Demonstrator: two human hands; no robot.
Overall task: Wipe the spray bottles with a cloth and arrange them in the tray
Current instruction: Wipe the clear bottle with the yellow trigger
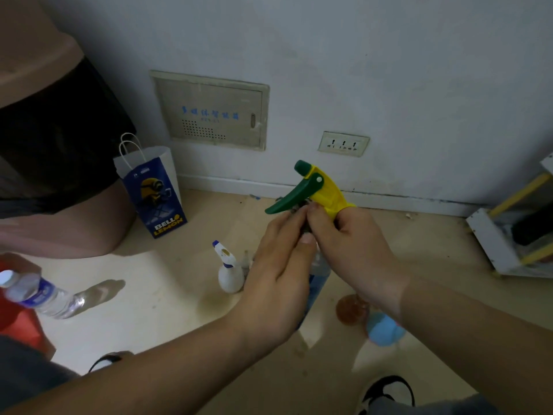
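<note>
- Right now your right hand (353,244) curls round the neck of the spray bottle (326,193), just under its yellow-and-green trigger head, held above the floor (167,295).
- Your left hand (281,265) pinches what looks like a dark cloth (300,212) against that neck, thumb and fingers closed on it.
- A white spray bottle (229,272) stands on the floor beside your left hand, short of the wall (389,70).
</note>
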